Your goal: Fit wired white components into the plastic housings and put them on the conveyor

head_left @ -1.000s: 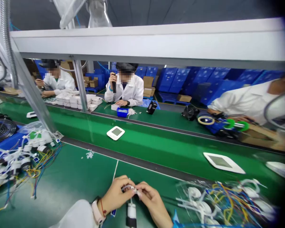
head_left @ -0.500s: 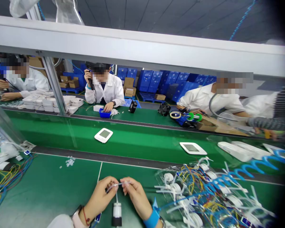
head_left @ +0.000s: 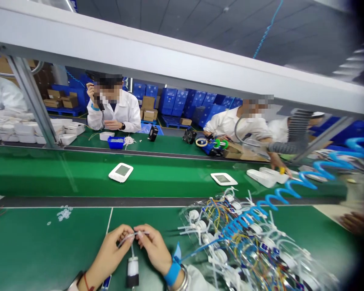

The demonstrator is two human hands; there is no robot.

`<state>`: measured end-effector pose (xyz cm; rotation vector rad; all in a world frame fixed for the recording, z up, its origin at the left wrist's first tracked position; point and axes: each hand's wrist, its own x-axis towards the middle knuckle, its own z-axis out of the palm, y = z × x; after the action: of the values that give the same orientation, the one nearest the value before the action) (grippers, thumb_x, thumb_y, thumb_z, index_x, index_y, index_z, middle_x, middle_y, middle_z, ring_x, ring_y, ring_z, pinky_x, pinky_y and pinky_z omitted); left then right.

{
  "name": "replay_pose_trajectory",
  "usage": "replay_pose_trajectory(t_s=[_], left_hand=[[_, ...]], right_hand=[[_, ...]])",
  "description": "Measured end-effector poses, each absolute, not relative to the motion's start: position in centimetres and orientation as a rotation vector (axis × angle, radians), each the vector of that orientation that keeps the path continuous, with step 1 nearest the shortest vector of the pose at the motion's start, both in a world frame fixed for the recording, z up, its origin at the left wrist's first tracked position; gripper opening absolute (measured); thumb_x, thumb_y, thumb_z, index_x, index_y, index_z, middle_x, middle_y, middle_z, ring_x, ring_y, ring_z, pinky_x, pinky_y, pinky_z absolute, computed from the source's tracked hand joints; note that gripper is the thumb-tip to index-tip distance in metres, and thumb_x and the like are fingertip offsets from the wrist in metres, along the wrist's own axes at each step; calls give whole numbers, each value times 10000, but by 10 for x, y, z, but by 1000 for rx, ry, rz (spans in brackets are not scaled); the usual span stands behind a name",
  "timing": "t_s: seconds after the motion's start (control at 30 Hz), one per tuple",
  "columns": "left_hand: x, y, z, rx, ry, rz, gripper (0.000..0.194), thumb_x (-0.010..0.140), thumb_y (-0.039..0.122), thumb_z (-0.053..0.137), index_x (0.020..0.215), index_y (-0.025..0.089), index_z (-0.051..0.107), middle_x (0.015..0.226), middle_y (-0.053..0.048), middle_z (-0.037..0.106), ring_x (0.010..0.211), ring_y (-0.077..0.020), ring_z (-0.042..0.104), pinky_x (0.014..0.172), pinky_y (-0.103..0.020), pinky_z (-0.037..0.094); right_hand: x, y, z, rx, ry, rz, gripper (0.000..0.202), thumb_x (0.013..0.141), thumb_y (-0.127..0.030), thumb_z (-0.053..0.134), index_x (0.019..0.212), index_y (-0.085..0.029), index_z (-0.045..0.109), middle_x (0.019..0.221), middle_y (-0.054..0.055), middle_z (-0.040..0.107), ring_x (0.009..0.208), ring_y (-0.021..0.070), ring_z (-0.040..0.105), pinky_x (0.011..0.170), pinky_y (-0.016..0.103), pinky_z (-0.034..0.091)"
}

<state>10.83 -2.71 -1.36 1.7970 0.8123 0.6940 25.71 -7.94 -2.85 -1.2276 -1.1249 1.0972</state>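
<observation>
My left hand [head_left: 111,247] pinches a thin translucent tube [head_left: 132,249] between thumb and fingertips. Close beside it, my right hand [head_left: 155,247] pinches the same tubing, with the fingertips of both hands almost touching. From the left fingertips, a length of tube runs down to a small cylindrical pump or motor [head_left: 132,267], white above and black below, hanging or resting just over the green bench. Fingers cover the tube's joint, so its detail is hidden. A blue wrist strap [head_left: 172,274] with a cord circles my right wrist.
Small white rings [head_left: 64,213] lie at left. A tangled heap of pumps, tubes and wires [head_left: 245,246] fills the right, under a coiled blue hose [head_left: 273,200]. White display units [head_left: 121,172] sit on the green conveyor [head_left: 170,178]. Co-workers sit opposite, below a white beam [head_left: 170,60].
My view has turned right, shifting the scene leftward. Both hands keep their pinch on the tube. The middle co-worker's hand has left the blue bin; another's hand is at the white housings.
</observation>
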Motion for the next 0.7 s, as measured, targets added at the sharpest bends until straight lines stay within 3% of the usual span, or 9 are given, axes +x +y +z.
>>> replay_pose_trajectory(t_s=[0.17, 0.37, 0.7], left_hand=[[106, -27, -16, 1786, 812, 697, 243, 833, 393, 486, 847, 167, 574, 735, -17, 619, 669, -134, 567, 634, -211, 448], [106, -26, -17, 1839, 862, 680, 266, 826, 405, 488, 834, 166, 607, 726, -20, 613, 657, -135, 551, 623, -213, 442], [107, -26, -18, 1819, 884, 669, 298, 820, 435, 480, 845, 167, 608, 696, -15, 592, 639, -133, 535, 607, -212, 436]], right_hand=[[255, -80, -30, -1249, -1146, 1041, 419, 783, -537, 516, 938, -172, 652, 756, 24, 535, 585, 97, 498, 557, 236, 417], [260, -80, -20, -1380, -1144, 746, 368, 813, -481, 498, 775, -160, 675, 668, 31, 557, 620, 125, 509, 578, 244, 402], [262, -77, -27, -1408, -1058, 812, 403, 780, -530, 518, 815, -155, 660, 647, 22, 564, 583, 121, 483, 546, 242, 389]])
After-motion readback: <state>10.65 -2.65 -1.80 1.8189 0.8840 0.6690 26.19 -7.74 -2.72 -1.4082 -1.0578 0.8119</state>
